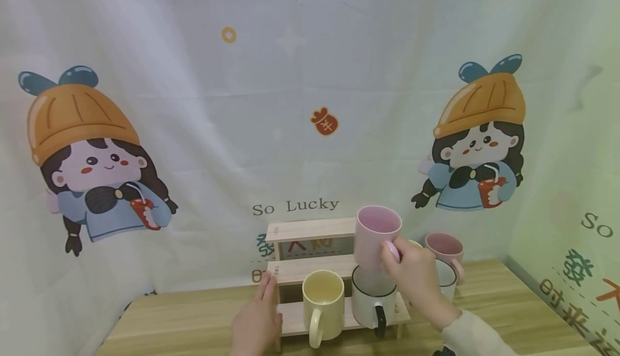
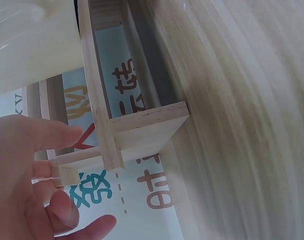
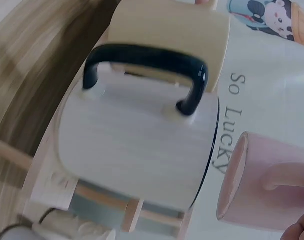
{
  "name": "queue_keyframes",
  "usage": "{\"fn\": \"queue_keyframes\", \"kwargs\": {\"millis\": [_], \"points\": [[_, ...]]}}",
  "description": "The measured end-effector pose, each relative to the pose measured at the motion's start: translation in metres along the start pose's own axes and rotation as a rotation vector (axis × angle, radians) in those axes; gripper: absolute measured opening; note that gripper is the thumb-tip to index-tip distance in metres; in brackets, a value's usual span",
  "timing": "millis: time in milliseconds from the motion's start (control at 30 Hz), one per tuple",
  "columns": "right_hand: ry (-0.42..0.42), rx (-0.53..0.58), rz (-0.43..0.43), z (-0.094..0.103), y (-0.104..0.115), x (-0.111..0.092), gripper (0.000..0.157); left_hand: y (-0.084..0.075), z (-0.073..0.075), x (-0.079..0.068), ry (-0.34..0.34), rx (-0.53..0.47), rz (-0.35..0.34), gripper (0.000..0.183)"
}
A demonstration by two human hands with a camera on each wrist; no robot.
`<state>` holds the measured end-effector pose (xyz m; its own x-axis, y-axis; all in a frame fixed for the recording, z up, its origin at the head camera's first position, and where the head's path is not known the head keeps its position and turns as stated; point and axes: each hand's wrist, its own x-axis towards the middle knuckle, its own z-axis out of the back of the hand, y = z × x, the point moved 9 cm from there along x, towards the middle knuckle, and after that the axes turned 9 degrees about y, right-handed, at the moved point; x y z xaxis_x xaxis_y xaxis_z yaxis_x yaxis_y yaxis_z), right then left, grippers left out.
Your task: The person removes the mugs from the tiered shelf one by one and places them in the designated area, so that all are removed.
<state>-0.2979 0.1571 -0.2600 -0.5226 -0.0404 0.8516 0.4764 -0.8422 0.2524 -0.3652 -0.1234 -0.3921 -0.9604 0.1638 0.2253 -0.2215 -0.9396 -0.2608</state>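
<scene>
With our right hand (image 1: 411,275) we grip the curved handle of a smooth, pale pink mug (image 1: 370,245), a plain cylinder held upright in the air near the right end of a three-step rack (image 1: 310,230) of pale, straight-grained wood. Our left hand (image 1: 256,318) touches the rack's left edge, fingers fairly straight, thumb apart from them. On the lowest step we see a glossy cream-yellow mug (image 1: 331,313) and, nearer the right edge, a rounded white mug (image 1: 365,307) with black rim and squared black handle. Near the back right corner of the wood-grained tabletop (image 1: 184,318) stands a darker pink mug (image 1: 443,245).
</scene>
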Motion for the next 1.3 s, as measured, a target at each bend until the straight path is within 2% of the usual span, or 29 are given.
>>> {"fn": "queue_keyframes", "kwargs": {"millis": [167, 300, 400, 533, 733, 1200, 1300], "points": [[-0.012, -0.010, -0.030, 0.009, -0.014, -0.003, 0.031, -0.003, 0.003, -0.001, -0.005, -0.007, 0.002, 0.073], [0.033, -0.038, -0.140, 0.016, -0.028, -0.006, 0.031, -0.003, 0.003, -0.002, -0.011, -0.005, 0.003, 0.073], [0.048, -0.049, -0.165, 0.020, -0.037, -0.008, 0.031, -0.002, 0.001, -0.001, -0.008, 0.004, 0.001, 0.073], [0.010, -0.061, -0.108, 0.028, -0.046, -0.010, 0.031, -0.001, 0.000, -0.001, -0.004, 0.001, 0.000, 0.073], [0.018, -0.092, -0.162, 0.037, -0.071, -0.017, 0.028, 0.000, 0.000, 0.000, 0.005, -0.006, 0.009, 0.074], [-0.021, -0.202, -0.121, 0.066, -0.105, -0.030, 0.030, 0.000, -0.001, 0.001, 0.032, -0.011, 0.021, 0.074], [-0.010, -0.209, -0.152, 0.070, -0.115, -0.032, 0.031, 0.001, -0.003, 0.002, 0.029, -0.006, 0.019, 0.075]]}}
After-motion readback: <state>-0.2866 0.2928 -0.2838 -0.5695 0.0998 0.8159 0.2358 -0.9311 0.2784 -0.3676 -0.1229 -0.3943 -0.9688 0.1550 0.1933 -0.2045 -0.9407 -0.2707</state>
